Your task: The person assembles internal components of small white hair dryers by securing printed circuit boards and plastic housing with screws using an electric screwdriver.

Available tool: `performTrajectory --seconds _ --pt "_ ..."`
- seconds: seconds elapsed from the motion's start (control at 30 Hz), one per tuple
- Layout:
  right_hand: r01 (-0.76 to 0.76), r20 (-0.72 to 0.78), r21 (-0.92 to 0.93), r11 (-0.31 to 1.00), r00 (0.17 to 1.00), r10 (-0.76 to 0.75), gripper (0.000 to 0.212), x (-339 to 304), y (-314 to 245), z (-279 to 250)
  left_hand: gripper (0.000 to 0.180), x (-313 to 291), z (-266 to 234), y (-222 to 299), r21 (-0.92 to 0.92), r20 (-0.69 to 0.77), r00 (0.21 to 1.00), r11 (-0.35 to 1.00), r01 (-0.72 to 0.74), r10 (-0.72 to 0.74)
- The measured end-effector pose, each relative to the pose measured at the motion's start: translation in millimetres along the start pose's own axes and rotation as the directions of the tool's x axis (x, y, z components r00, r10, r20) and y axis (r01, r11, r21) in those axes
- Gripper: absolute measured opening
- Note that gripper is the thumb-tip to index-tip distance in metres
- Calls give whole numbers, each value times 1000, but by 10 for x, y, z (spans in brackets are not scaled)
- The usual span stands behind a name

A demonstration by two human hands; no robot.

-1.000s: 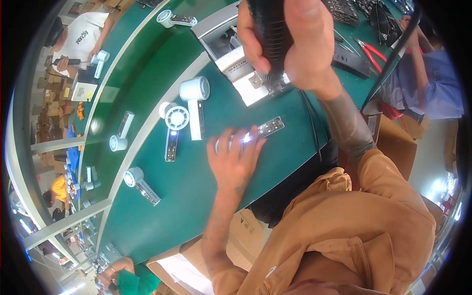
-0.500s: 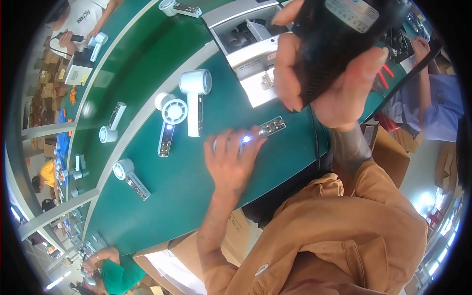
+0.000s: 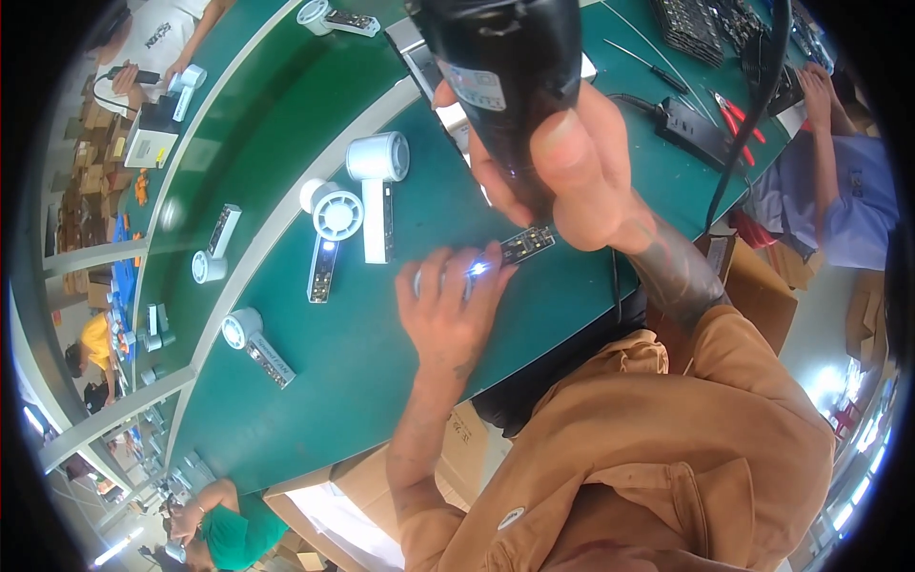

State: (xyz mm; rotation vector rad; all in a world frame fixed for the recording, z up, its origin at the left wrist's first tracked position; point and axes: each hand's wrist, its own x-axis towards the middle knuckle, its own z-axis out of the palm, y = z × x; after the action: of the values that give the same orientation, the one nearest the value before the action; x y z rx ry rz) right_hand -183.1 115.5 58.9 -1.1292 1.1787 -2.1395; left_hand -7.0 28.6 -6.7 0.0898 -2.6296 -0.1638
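My left hand (image 3: 446,305) is closed round a handheld fan, pressing it on the green table; the fan's head is under my fingers. Its open handle shows a circuit board (image 3: 527,245) sticking out to the right, and a bright light glows by my fingertips. In my right hand (image 3: 586,176) is a black electric screwdriver (image 3: 500,57) with a pale label, pointing down. Its lower end is over the board's far end; whether it touches is hidden by my hand. Left of my hands stand a lit fan with an exposed board (image 3: 324,272) and a white fan (image 3: 378,205).
Another fan (image 3: 255,345) lies at the table's left. Behind the screwdriver is a silver machine (image 3: 412,48). Farther right are a black power strip (image 3: 694,133), red pliers (image 3: 734,119), a thin screwdriver (image 3: 658,71) and a hanging black cable (image 3: 743,133). A green conveyor (image 3: 272,114) carries more fans; co-workers sit around.
My right hand has brought the electric screwdriver left and down to the board's end, uncovering the tools and power strip on the right. My left hand has stayed on the fan.
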Motion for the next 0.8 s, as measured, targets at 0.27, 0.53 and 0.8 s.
performTrajectory --seconds 0.27,0.53,0.8 --pt "-146 -91 -196 970 987 131 102 -57 -68 13 30 -5 -5 -2 -14 11 999 999 39 -39" --pt "-205 -101 -168 964 977 190 100 -41 -105 -25 30 9 -23 -5 -26 24 999 999 34 -34" --pt "-213 -99 -176 961 975 198 101 -7 -40 -55 31 12 -7 8 -27 20 999 999 40 -40"
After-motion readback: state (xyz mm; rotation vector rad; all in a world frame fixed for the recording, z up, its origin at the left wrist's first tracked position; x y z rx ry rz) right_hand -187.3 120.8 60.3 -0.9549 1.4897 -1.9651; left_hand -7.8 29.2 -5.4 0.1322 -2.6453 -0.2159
